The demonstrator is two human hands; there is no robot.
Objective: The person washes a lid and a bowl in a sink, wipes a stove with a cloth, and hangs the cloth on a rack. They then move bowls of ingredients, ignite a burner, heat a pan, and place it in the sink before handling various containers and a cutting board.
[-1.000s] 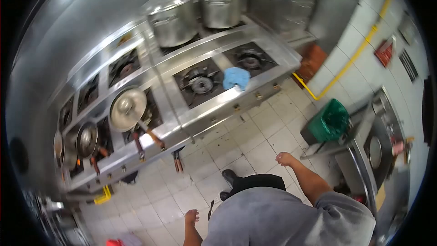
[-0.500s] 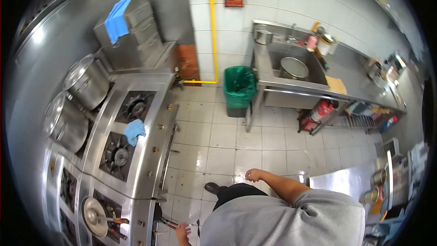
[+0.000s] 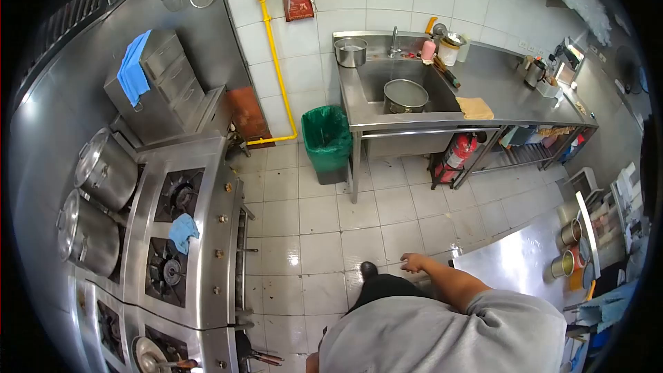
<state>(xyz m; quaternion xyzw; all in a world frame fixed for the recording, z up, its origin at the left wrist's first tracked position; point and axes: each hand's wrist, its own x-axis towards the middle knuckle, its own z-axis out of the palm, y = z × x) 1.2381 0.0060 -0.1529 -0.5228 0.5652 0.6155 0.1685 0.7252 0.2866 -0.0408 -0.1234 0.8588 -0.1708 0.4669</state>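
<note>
My right hand (image 3: 414, 262) hangs over the tiled floor, left of a steel worktable (image 3: 507, 262). Its fingers stretch out loosely and nothing is in them. Only a sliver of my left hand (image 3: 313, 363) shows at the bottom edge, beside my grey shirt; its fingers are hidden. Nearest to it are the handles of pans (image 3: 266, 357) sticking out from under the stove (image 3: 207, 242). On a burner at lower left stands a pan (image 3: 150, 354) with a lid and a wooden-handled utensil. A blue cloth (image 3: 184, 233) lies between two burners.
Two large stockpots (image 3: 107, 169) stand along the stove's back. Ahead are a green-lined bin (image 3: 327, 141) and a steel sink (image 3: 442, 100) holding a pot (image 3: 405, 97). A fire extinguisher (image 3: 457, 152) stands below the counter. Cans (image 3: 563, 264) sit at the right worktable's end.
My view has turned and moved, so stove and sink shift left. My right hand has moved right, nearer the worktable, its fingers extending. My left hand has mostly left view, away from the pan handles.
</note>
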